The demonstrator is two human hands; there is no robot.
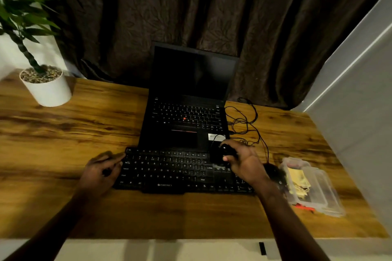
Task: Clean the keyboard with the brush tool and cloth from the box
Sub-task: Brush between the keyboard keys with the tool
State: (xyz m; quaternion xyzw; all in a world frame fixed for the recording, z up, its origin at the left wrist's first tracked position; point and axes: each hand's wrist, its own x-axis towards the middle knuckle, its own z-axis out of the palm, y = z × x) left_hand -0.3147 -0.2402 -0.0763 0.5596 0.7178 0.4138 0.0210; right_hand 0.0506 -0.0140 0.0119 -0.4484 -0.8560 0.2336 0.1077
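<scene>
Brushing is the step in hand: the right hand (241, 160) is closed around a dark brush tool (226, 154), whose pale, blurred bristle end appears to meet the keys near the right-hand block of the keyboard (180, 170). The tool's exact outline is hard to tell against the black keys. The left hand (101, 170) rests at the keyboard's left end, fingers curled loosely with a fingertip at the corner key; it seems to steady the board, though a dark shape under the fingers is too blurred to say whether anything is gripped.

The keyboard lies near the front edge of the desk (74, 125), roughly centred, just in front of an open laptop (186, 112) whose screen is dark. The clear plastic box (311, 186) stands open toward the front right corner, just beside the keyboard's right end, with a yellowish cloth (297, 178) inside it. A tangle of black cable (244, 123) lies to the right of the laptop, and a potted plant (45, 87) stands at the rear left corner.

Both forearms reach in from the front edge, the right wrist bent down over the keys, the left wrist low and flat.

Judged from this layout, brushing is under way and wiping is not yet begun. The next move calls for short strokes along the key rows, with the left hand holding the board from sliding.
</scene>
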